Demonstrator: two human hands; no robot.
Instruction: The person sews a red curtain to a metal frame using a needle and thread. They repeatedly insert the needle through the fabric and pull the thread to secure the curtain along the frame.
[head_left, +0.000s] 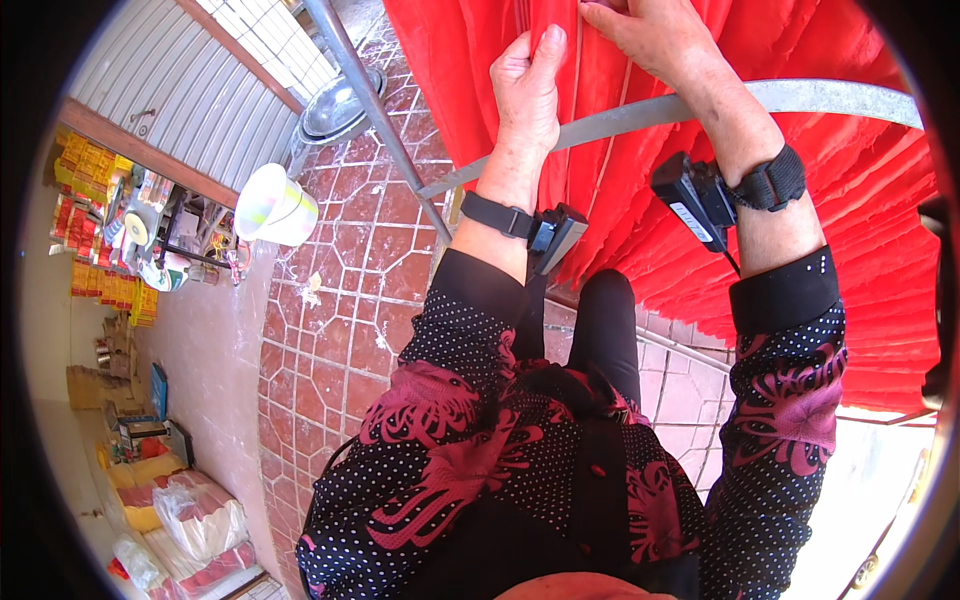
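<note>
Red sheets (750, 225), thin and cloth-like with ragged edges, hang in many overlapping folds in front of me. My left hand (529, 90) is curled around a fold of them near the top, its thumb pointing up along the fold. Just to its right, my right hand (652, 34) is against the same red material; its fingertips are partly cut off by the upper picture edge, so its grip is unclear. Below both hands, a flat, curved metal bar (630, 118) crosses the sheets and passes beneath my forearms.
A slanting metal pole (375, 105) meets the bar's left end. On the red tiled floor (337, 315) stand a white bucket (276, 206) and metal basins (341, 109). Packed goods (199, 517) lie at lower left, near stocked shelves (142, 225). A pale rod (682, 349) runs low behind my legs.
</note>
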